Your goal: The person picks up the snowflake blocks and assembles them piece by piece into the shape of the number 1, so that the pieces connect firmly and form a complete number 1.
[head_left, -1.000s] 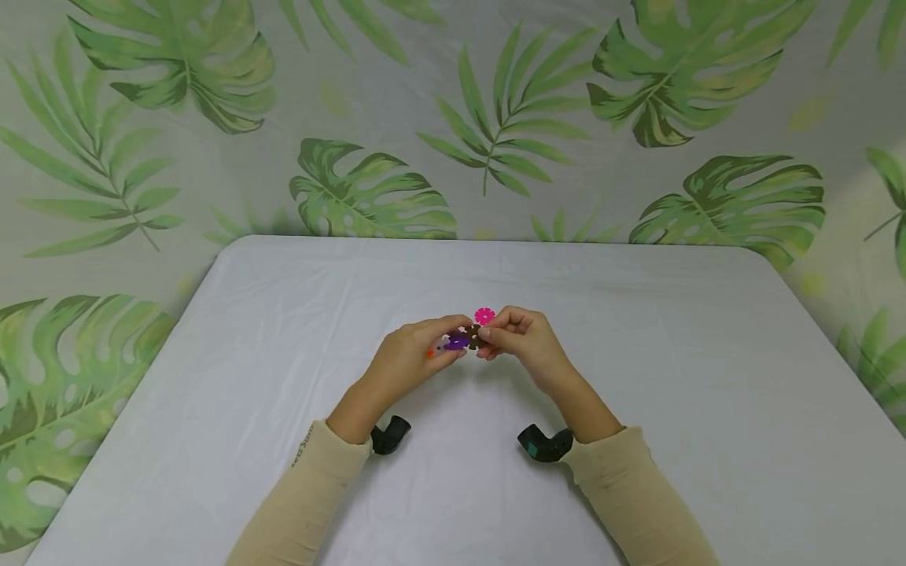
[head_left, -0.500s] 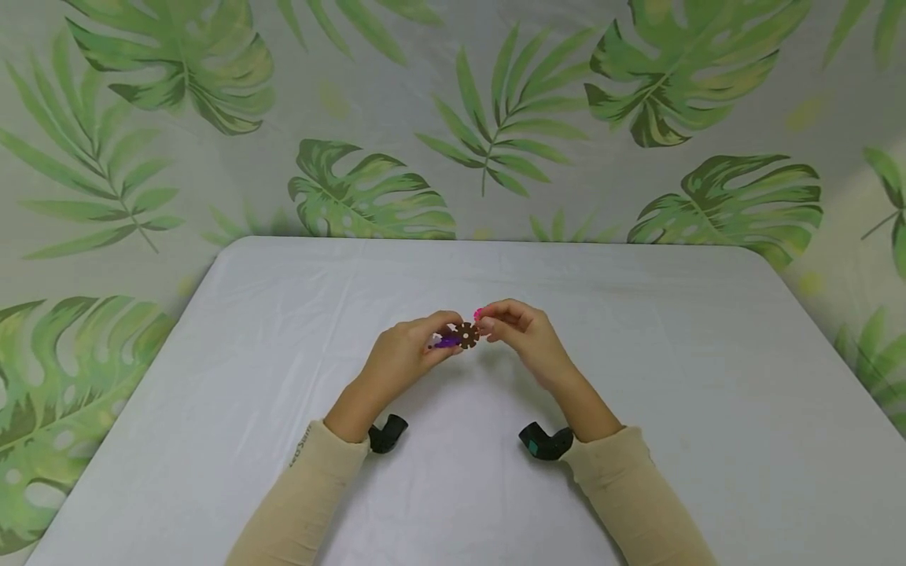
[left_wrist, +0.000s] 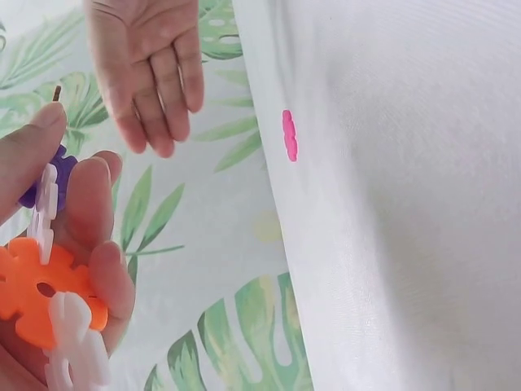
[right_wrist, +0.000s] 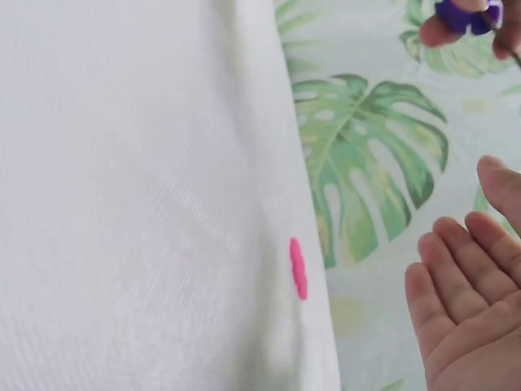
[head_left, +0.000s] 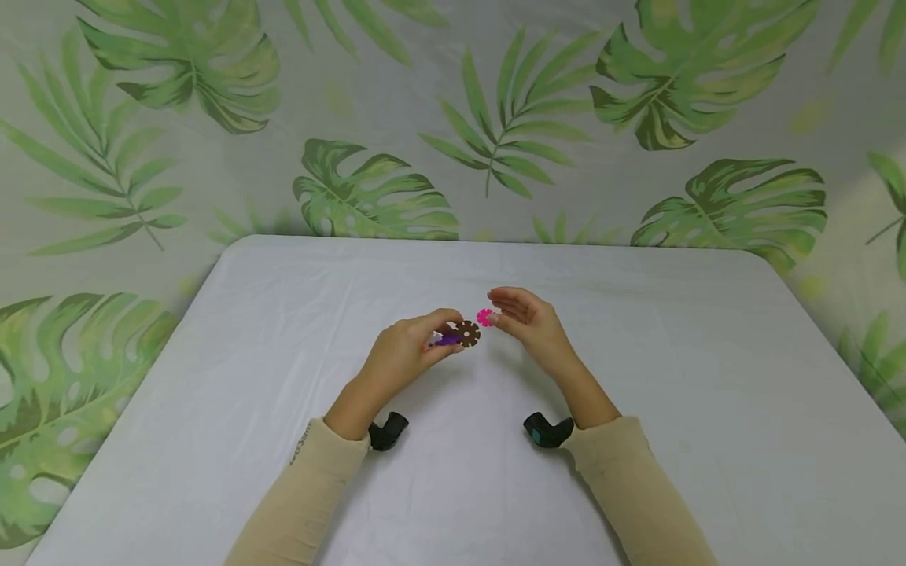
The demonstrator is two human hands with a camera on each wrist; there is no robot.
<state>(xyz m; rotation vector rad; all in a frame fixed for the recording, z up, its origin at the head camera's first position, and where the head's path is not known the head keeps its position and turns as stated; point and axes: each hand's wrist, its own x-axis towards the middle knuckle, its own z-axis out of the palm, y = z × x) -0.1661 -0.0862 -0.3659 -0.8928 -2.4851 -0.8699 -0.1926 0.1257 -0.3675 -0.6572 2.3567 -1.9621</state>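
My left hand (head_left: 399, 354) grips a joined string of notched plastic snowflake discs between thumb and fingers. An orange disc (left_wrist: 24, 277), a purple disc (left_wrist: 65, 183) and white discs, one of them a white disc (left_wrist: 85, 358) nearest the camera, show in the left wrist view. At the string's far end a brown disc (head_left: 473, 340) faces the head camera. My right hand (head_left: 541, 334) hovers just right of it, fingers extended; the right wrist view shows its bare palm (right_wrist: 480, 342). A pink disc (right_wrist: 299, 270) lies on the table, partly behind the right thumb in the head view.
A white cloth covers the table (head_left: 672, 354). Behind its far edge hangs a leaf-patterned backdrop (head_left: 382, 189). Black curved mounts, a left mount (head_left: 388, 431) and a right mount (head_left: 547, 432), jut inward from the cuffs.
My right hand has let go of the brown disc, moved slightly up and away, and straightened its fingers. The left hand has shifted slightly left with the string; the brown disc now shows whole.
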